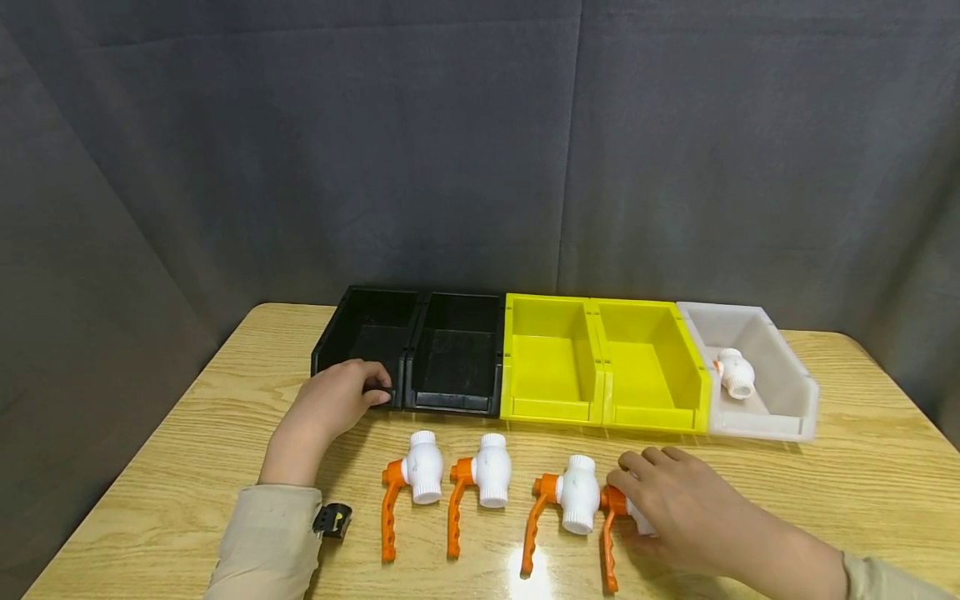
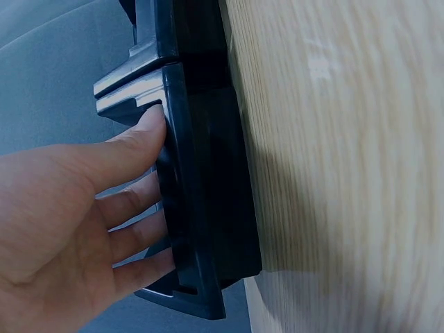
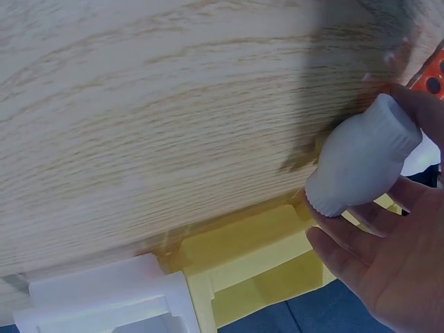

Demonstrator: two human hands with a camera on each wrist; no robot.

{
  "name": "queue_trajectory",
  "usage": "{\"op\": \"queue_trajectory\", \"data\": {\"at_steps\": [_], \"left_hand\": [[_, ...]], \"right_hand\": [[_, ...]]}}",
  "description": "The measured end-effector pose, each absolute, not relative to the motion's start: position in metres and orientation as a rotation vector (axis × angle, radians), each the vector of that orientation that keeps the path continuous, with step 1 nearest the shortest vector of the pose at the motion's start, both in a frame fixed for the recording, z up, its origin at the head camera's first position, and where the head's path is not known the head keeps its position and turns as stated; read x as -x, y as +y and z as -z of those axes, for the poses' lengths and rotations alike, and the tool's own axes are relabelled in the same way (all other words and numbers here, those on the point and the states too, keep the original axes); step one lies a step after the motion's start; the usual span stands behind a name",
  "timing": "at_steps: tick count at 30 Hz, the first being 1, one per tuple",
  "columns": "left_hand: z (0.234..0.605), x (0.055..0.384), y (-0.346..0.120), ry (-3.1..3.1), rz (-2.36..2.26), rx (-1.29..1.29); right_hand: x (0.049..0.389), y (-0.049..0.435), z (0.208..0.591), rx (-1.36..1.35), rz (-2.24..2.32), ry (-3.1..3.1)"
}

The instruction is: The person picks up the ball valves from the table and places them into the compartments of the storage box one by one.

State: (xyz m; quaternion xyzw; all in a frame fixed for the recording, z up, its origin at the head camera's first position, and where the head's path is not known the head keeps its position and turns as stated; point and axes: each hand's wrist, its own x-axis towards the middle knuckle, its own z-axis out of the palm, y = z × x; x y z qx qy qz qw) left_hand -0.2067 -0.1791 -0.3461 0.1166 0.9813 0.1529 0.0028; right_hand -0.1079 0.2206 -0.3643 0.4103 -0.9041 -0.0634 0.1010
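Note:
Near the table's front, my right hand point(image 1: 678, 508) grips a white plastic ball valve point(image 3: 364, 156) with an orange handle point(image 1: 609, 542). In the right wrist view, my fingers lie along the valve's round body; in the head view the hand covers most of it. My left hand point(image 1: 337, 408) rests at the front rim of the leftmost black bin point(image 2: 198, 208), its thumb and fingertips touching the rim with the fingers loosely bent. Three more such valves, the left one point(image 1: 425, 468), the middle one point(image 1: 492, 471) and the right one point(image 1: 580, 496), lie between my hands, handles toward me.
Beyond the valves stands a row of bins: a second black bin point(image 1: 453, 402), two yellow bins, left point(image 1: 551, 410) and right point(image 1: 652, 418), and a translucent white bin point(image 1: 761, 427) holding one valve point(image 1: 737, 373). A grey curtain point(image 1: 480, 150) hangs behind the wooden table point(image 1: 187, 467).

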Motion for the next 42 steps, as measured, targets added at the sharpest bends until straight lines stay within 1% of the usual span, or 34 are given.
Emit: {"op": "queue_trajectory", "data": {"at_steps": [23,36,42], "left_hand": [[0.347,0.207,-0.179,3.076,-0.487,-0.375],[0.346,0.208,-0.180,3.070,-0.479,-0.369],[0.347,0.208,-0.180,3.067,-0.488,-0.370]], "right_hand": [[0.105,0.220,0.348,-1.254,0.288,-2.630],[0.113,0.232,0.336,-1.247,0.349,-2.696],[0.120,0.239,0.327,-1.229,0.286,-2.725]]}}
